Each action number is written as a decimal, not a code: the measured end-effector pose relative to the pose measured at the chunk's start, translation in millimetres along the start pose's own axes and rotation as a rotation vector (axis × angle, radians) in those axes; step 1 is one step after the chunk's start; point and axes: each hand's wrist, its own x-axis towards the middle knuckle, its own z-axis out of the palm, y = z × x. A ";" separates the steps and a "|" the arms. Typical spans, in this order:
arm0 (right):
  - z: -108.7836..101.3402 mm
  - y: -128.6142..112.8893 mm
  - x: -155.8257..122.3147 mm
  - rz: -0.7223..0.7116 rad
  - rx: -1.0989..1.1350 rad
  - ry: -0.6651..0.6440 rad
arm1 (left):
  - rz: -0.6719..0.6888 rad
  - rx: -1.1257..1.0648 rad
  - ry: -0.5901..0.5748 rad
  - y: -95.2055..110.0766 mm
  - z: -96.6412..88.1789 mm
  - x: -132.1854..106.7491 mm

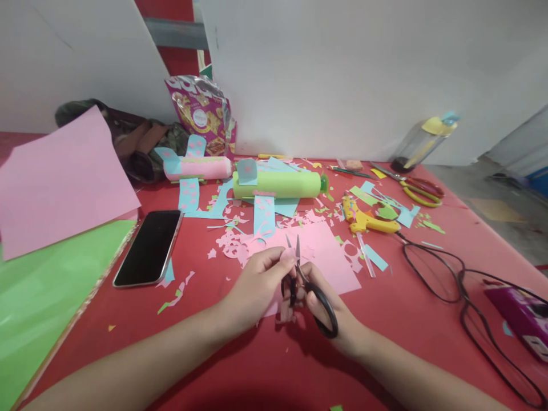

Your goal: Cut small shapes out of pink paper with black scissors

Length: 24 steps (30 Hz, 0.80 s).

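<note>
Between the thumb and fingers of my left hand (263, 277) is a small pink paper piece (289, 253). My right hand (327, 305) grips black-handled scissors (322, 308), whose blades are parted beside that piece and point away from me. A crumpled pinkish scrap (286, 313) shows below the scissors; whether it is joined to the held paper I cannot tell. Under both hands lies a pink paper sheet (329, 245). Beyond it rest a green paper-covered tube (286, 185) with blue wings and a pink tube (203, 168) with blue fins, both spotted pink.
A phone (149, 248) lies left, near large pink (64, 182) and green sheets (55, 297). Right are a yellow glue gun (368, 221) with a looping black cord (460, 274), other scissors (417, 188) and a bottle (423, 145). Paper scraps litter the red table (205, 365); a white wall stands behind.
</note>
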 end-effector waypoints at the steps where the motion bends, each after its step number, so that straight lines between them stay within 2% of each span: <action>1: 0.3 -0.3 -0.2 -0.001 -0.012 0.004 | -0.006 -0.008 -0.007 -0.9 0.1 -0.3; 12: 3.9 0.9 -2.1 0.017 -0.028 0.039 | -0.003 0.046 0.021 -4.0 -1.2 0.9; 24: 6.6 0.5 -1.7 0.026 -0.143 0.088 | 0.005 0.138 0.056 -2.0 0.7 -0.1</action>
